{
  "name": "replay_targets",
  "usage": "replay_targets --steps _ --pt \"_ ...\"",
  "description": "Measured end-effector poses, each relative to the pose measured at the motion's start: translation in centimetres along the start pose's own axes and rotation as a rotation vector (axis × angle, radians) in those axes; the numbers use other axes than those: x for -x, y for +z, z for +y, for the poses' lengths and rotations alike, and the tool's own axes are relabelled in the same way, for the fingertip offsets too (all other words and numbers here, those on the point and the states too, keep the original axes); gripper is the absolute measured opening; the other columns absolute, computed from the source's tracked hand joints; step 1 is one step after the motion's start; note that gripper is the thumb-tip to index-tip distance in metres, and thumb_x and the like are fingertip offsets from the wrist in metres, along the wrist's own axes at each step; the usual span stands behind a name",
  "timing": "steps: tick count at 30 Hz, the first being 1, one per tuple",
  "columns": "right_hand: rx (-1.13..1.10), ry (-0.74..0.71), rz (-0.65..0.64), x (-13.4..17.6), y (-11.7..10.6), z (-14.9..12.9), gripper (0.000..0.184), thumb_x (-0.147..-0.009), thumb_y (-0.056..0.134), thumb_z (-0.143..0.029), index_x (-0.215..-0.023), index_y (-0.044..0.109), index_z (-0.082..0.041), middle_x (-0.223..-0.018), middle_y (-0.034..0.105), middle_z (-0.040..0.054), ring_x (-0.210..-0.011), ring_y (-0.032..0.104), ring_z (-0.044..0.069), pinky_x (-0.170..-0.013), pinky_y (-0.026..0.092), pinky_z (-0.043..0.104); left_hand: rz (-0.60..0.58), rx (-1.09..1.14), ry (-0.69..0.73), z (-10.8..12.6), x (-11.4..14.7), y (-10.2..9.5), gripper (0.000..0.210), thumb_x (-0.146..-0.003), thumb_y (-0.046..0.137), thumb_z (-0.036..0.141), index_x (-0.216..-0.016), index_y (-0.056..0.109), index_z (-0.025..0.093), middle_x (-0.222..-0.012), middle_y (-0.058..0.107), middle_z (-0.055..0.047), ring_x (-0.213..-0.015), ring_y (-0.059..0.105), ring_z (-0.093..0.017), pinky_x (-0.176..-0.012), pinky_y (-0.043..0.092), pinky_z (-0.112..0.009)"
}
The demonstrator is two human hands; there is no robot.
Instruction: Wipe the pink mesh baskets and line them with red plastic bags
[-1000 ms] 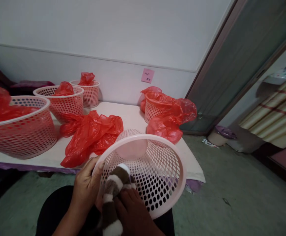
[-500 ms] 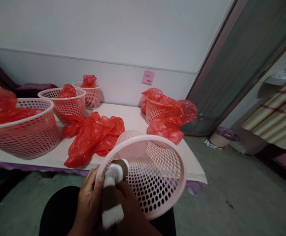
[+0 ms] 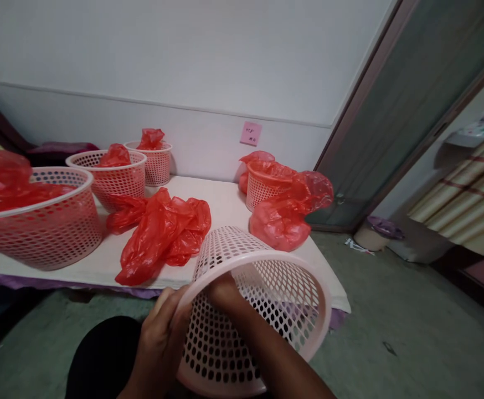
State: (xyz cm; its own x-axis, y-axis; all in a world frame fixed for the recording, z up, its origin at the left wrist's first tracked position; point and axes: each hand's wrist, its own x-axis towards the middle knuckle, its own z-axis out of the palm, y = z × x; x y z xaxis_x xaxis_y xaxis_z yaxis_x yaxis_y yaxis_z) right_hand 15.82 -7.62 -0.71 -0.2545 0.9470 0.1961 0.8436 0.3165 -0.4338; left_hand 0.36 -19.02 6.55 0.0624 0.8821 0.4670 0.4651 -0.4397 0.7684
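Note:
A pink perforated plastic basket (image 3: 225, 252) lies tilted over my lap, its wide mouth turned toward me. My left hand (image 3: 165, 327) is closed around the left side of its rim. Reaching through the mouth, my right hand (image 3: 222, 289) is inside, against the upper left wall. Its fingers are curled and mostly hidden, and what they hold is out of sight. Just beyond the basket, a crumpled red plastic bag (image 3: 165, 233) lies on the white-covered table (image 3: 209, 185).
On the left stand more pink baskets (image 3: 59, 238) with red bags in them. A smaller basket (image 3: 261, 191) at the back right is draped in a red bag (image 3: 283, 221). A pink note (image 3: 251, 133) is on the wall. A waste bin (image 3: 370, 235) stands on the floor at right.
My right hand has gone deeper into the basket, and the brown, grey and white striped cloth seen at it before is now hidden. The basket has shifted slightly right and toward me.

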Motion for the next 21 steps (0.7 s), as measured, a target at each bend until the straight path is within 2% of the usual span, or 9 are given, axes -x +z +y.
replay_targets --steps 6,10,13,15,17,18,19,20,21 --pt "0.031 0.201 -0.003 -1.4 -0.4 1.8 0.041 -0.098 0.033 -0.018 -0.131 0.056 -0.021 -0.122 0.065 0.0133 -0.117 0.057 0.028 -0.103 0.042 0.052 -0.043 -0.055 0.049 -0.1 -0.2 0.0 0.028 -0.097 0.047 0.026 -0.123 0.057 0.028 -0.095 0.061 0.001 -0.091 0.061 -0.013 -0.08 0.046 -0.021" --pt "0.022 0.154 -0.11 0.1 -1.9 1.4 0.039 -0.09 0.05 -0.019 -0.128 0.059 -0.018 -0.126 0.063 0.0146 -0.117 0.057 0.03 -0.1 0.045 0.048 -0.031 -0.06 0.075 -0.1 -0.6 0.1 0.027 -0.098 0.045 0.026 -0.122 0.056 0.027 -0.089 0.058 0.002 -0.084 0.061 -0.012 -0.077 0.046 -0.02" --pt "-0.026 0.01 -0.216 2.8 -3.8 -0.4 0.038 -0.08 0.064 -0.021 -0.117 0.065 -0.02 -0.117 0.067 0.0102 -0.104 0.062 0.026 -0.089 0.05 0.036 -0.012 -0.084 0.113 -0.3 -1.3 0.0 0.025 -0.098 0.045 0.026 -0.12 0.058 0.026 -0.092 0.06 0.001 -0.086 0.061 -0.012 -0.079 0.046 -0.02" --pt "-0.071 -0.104 -0.246 5.4 -4.8 -2.0 0.033 -0.081 0.062 -0.021 -0.113 0.066 -0.023 -0.11 0.069 0.0062 -0.097 0.063 0.02 -0.083 0.049 0.029 0.011 -0.116 0.122 -0.5 -1.8 -0.3 0.024 -0.098 0.045 0.025 -0.117 0.059 0.025 -0.096 0.061 0.0 -0.091 0.061 -0.012 -0.082 0.045 -0.02" --pt "-0.143 -0.286 -0.185 8.4 -4.8 -3.6 0.029 -0.085 0.058 -0.024 -0.113 0.064 -0.023 -0.104 0.069 0.0057 -0.088 0.063 0.019 -0.074 0.049 0.027 0.044 -0.145 0.116 -0.8 -2.2 -0.5 0.023 -0.098 0.043 0.025 -0.114 0.06 0.023 -0.096 0.063 -0.001 -0.091 0.061 -0.013 -0.081 0.045 -0.021" --pt "-0.148 -0.325 -0.155 10.0 -4.5 -4.2 0.024 -0.084 0.061 -0.027 -0.108 0.065 -0.024 -0.099 0.069 0.0042 -0.083 0.062 0.018 -0.069 0.048 0.026 0.05 -0.151 0.109 -0.9 -2.4 -0.6 0.023 -0.098 0.043 0.026 -0.113 0.06 0.022 -0.096 0.063 -0.001 -0.091 0.061 -0.013 -0.081 0.045 -0.021" --pt "-0.12 -0.324 -0.111 11.4 -3.8 -4.7 0.013 -0.084 0.063 -0.03 -0.095 0.067 -0.024 -0.09 0.068 0.0026 -0.074 0.06 0.016 -0.06 0.046 0.024 0.049 -0.149 0.1 -1.0 -2.5 -0.8 0.024 -0.098 0.043 0.027 -0.112 0.061 0.022 -0.095 0.064 -0.001 -0.089 0.061 -0.014 -0.08 0.045 -0.021" --pt "-0.075 -0.251 -0.028 12.7 -3.0 -5.1 0.007 -0.084 0.063 -0.031 -0.083 0.065 -0.024 -0.078 0.066 0.0006 -0.064 0.057 0.015 -0.052 0.042 0.024 0.044 -0.141 0.088 -1.0 -2.7 -0.9 0.024 -0.098 0.042 0.028 -0.112 0.062 0.021 -0.094 0.064 -0.001 -0.088 0.061 -0.014 -0.078 0.045 -0.022" --pt "-0.056 -0.18 0.012 13.7 -2.2 -5.3 0.009 -0.084 0.064 -0.03 -0.079 0.063 -0.023 -0.074 0.064 0.0015 -0.06 0.055 0.015 -0.048 0.039 0.024 0.035 -0.13 0.073 -1.0 -2.8 -0.9 0.026 -0.098 0.043 0.03 -0.112 0.062 0.021 -0.094 0.065 -0.001 -0.087 0.061 -0.014 -0.077 0.045 -0.022"
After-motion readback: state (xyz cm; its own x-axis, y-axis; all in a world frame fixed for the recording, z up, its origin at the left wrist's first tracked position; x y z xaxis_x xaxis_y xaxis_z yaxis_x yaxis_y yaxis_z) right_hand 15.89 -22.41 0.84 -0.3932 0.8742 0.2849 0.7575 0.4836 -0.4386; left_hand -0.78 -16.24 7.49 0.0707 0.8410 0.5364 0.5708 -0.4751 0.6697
